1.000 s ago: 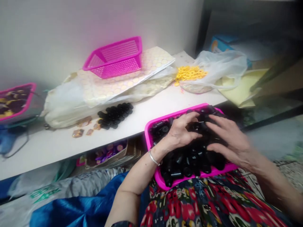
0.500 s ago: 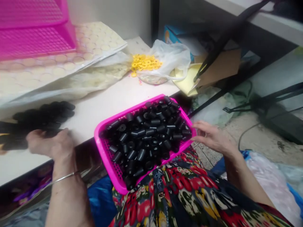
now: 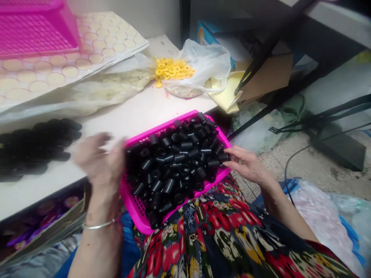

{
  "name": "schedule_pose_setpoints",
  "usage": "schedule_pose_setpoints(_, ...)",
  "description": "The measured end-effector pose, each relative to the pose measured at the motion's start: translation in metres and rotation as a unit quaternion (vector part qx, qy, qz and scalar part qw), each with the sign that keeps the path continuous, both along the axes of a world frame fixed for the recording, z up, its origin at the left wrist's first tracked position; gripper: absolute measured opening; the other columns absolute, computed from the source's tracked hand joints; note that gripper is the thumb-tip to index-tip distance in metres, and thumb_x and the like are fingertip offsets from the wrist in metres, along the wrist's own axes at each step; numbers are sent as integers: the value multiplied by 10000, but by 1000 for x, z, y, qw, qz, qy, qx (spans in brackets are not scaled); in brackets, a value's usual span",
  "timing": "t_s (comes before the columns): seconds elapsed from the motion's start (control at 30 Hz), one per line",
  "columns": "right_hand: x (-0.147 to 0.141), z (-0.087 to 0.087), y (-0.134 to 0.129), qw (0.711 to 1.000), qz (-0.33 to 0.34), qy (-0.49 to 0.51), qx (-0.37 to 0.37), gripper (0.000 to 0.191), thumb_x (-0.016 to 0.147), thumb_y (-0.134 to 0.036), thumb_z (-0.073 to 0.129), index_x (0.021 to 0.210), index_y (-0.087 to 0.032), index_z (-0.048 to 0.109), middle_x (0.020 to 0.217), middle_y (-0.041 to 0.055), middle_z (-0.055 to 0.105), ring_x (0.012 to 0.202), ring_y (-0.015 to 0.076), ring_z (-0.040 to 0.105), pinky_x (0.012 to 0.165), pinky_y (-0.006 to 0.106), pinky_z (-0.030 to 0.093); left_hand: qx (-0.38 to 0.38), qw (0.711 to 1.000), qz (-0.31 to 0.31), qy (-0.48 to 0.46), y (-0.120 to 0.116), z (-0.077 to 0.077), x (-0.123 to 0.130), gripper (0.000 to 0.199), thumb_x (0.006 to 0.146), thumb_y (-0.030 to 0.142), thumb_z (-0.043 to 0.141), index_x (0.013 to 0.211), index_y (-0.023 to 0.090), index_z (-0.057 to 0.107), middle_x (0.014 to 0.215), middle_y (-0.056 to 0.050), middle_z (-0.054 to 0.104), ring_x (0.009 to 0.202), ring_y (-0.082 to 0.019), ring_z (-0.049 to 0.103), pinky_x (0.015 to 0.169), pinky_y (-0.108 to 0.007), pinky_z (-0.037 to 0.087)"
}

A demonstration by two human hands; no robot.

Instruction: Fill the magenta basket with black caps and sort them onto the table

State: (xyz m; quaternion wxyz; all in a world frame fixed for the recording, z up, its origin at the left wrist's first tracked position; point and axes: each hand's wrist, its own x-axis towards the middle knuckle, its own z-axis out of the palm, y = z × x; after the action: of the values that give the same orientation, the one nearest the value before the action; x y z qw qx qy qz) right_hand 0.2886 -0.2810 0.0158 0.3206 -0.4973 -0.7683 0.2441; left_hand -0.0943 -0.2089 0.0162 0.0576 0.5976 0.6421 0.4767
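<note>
On the near side, across the lap of patterned clothing [image 3: 214, 231], sits the pink basket [image 3: 140, 224], filled with short black pieces [image 3: 179, 158], some lying on their sides and some showing a hole in the end. Its far side stands at the near edge of the white table [image 3: 145, 112].

Both hands are now apart, where a second ago they were over the basket together. The left hand [image 3: 100, 160] has come away from the black rows [image 3: 37, 146] on the left of the table, where it was half a second ago, and is now beside the basket's left rim — blurred, with thumb and fingers spread apart and nothing to be seen between them. That puts it nearer the filled basket than the rows, which remain on the table.

At the right end, the right hand [image 3: 246, 164] has shifted from the rim to just inside it. Its thumb and fingers stand on either side of an end piece [image 3: 224, 157]; whether they pinch it, I cannot tell.

Farther out, yellow rings [image 3: 175, 69] lie on the far part of the table, beside a thin clear bag [image 3: 205, 61]. Far left, a second pink basket [image 3: 40, 31] stands on a sheet printed with circles [image 3: 107, 42].
</note>
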Motion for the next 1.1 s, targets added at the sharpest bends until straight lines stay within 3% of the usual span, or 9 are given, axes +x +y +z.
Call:
schedule_pose_setpoints(0.03,-1,1,0,1000,-4,7,-4,296,855,-311,644,1113,-165,639,721,-12,503,622,122,492,569,265,435,17,996,-86,18,-4,5,29,223,753,372,712,883,197,662,826,-4,648,768,-189,538,731,-331,413)
schedule_pose_setpoints(0.1,-3,3,1,1000,-11,20,-10,298,850,-317,649,1108,-169,650,722,-14,501,614,115,488,556,258,438,-6,934,-345,92,-13,14,85,158,813,341,660,874,196,673,849,-22,675,809,-189,560,773,-334,429)
schedule_pose_setpoints(0.13,-4,4,0,999,-15,25,-13,296,850,-316,648,1109,-172,653,726,-14,501,614,114,489,557,257,443,-16,895,-424,138,-17,16,109,136,844,314,620,845,187,668,838,-34,672,820,-192,554,786,-336,427)
schedule_pose_setpoints(0.2,-5,7,-1,999,-25,35,-15,295,844,-306,652,1109,-179,657,749,-8,506,622,112,492,563,257,451,-56,831,-506,223,-22,19,145,144,862,280,580,804,166,648,829,-54,661,802,-196,536,774,-340,428)
schedule_pose_setpoints(0.37,0,5,-3,995,-38,89,-24,281,825,-270,674,1095,-193,658,934,44,580,670,113,500,579,267,447,-105,774,-520,347,-23,15,176,116,823,247,589,857,144,628,855,-85,649,825,-240,527,701,-363,422)
schedule_pose_setpoints(0.53,6,-4,-2,983,-51,165,-57,374,797,-306,713,1155,-213,657,969,45,598,734,128,523,633,293,477,-127,760,-520,369,-20,15,181,95,772,174,609,859,142,630,864,-87,641,845,-247,527,686,-358,415)
schedule_pose_setpoints(0.63,5,-5,-2,971,-49,225,-67,394,774,-303,740,1152,-223,664,983,46,605,798,145,568,696,317,518,-130,783,-535,289,-16,16,175,145,792,212,627,926,157,634,912,-70,627,845,-226,515,723,-348,429)
schedule_pose_setpoints(0.83,-11,7,-1,941,-23,333,-52,361,743,-241,771,1094,-257,692,966,29,613,854,145,615,718,289,552,-171,819,-548,19,-7,27,151,271,751,220,725,1007,184,643,979,-50,639,941,-209,543,871,-353,443)
schedule_pose_setpoints(1.1,-26,12,8,945,-6,322,-51,361,751,-308,763,1099,-252,686,978,39,618,877,163,626,721,309,566,-207,822,-525,-75,-13,33,143,243,731,192,721,964,177,656,899,-21,657,842,-181,589,803,-322,462)
